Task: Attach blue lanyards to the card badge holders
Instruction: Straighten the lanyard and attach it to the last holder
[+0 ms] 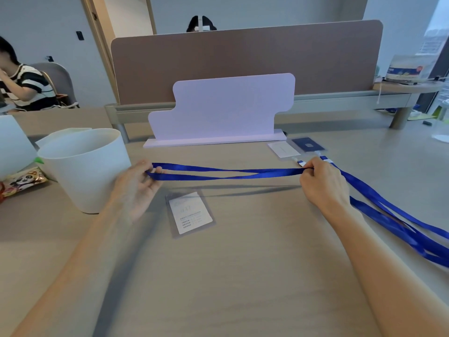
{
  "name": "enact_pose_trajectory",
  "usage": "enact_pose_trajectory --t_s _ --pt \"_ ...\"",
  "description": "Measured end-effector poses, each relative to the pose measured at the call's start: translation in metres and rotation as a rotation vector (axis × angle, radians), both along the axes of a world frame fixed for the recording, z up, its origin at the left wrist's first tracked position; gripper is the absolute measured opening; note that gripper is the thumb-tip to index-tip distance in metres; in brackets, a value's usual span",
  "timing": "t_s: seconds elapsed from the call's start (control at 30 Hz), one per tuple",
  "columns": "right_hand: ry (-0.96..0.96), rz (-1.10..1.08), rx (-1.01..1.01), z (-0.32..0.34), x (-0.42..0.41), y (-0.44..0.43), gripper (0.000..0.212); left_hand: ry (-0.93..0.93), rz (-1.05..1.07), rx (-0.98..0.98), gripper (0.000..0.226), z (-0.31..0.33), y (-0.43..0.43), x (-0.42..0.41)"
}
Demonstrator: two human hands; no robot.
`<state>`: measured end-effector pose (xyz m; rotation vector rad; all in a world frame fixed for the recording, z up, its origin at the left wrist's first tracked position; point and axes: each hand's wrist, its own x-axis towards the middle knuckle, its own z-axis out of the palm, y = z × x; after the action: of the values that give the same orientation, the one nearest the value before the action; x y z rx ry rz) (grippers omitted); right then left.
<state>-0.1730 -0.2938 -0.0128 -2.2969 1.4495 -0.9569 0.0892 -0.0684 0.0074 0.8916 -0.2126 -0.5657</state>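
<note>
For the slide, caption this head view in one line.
Both hands, left hand and right hand, stretch a blue lanyard above a badge holder.

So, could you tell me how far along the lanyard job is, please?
Two badge holders at the back already look clipped to lanyards. Both hands, left and right, stretch another lanyard out. The near holder has none yet.

Soft, even daylight fills the room, brightest at the window (437, 32) in the upper right corner, which is washed out. The ribbon (226, 173) casts a faint, diffuse shadow on the tabletop (243, 276). The left hand (136, 186) is motion-blurred. Straight edges bow toward the frame's borders.
</note>
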Motion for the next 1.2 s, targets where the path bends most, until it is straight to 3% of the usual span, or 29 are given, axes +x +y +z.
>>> enact_pose_trajectory --t_s 0.13,0.2,0.4,0.57,0.77,0.9,1.0,1.2 --pt "-0.062 0.039 0.033 0.0 -0.002 0.01 0.02 -0.399 0.168 0.482 0.024 -0.014 -0.006 -0.001" --pt "-0.054 0.078 0.005 0.0 -0.003 0.015 0.019 -0.473 0.223 0.611 0.028 -0.016 -0.01 0.0" --pt "0.065 0.14 -0.028 0.014 -0.036 0.02 0.02 -0.323 0.266 0.721 0.021 -0.007 -0.037 0.041" --pt "0.102 0.343 0.116 0.022 -0.066 0.03 0.016 -0.312 0.063 0.814 0.021 -0.016 -0.071 0.049" --pt "0.091 0.448 0.155 0.015 -0.062 0.041 0.014 -0.633 -0.012 1.048 0.012 -0.019 -0.076 0.033" --pt "0.089 0.454 0.169 0.01 -0.052 0.041 0.017 -0.837 -0.019 1.109 0.016 -0.018 -0.069 0.024" --pt "0.083 0.479 0.16 0.013 -0.039 0.04 0.021 -1.1 -0.02 1.143 0.017 -0.019 -0.072 0.013" --pt "-0.096 0.536 0.207 0.028 0.001 0.045 0.018 -1.438 -0.002 1.171 0.034 -0.024 -0.083 0.004"
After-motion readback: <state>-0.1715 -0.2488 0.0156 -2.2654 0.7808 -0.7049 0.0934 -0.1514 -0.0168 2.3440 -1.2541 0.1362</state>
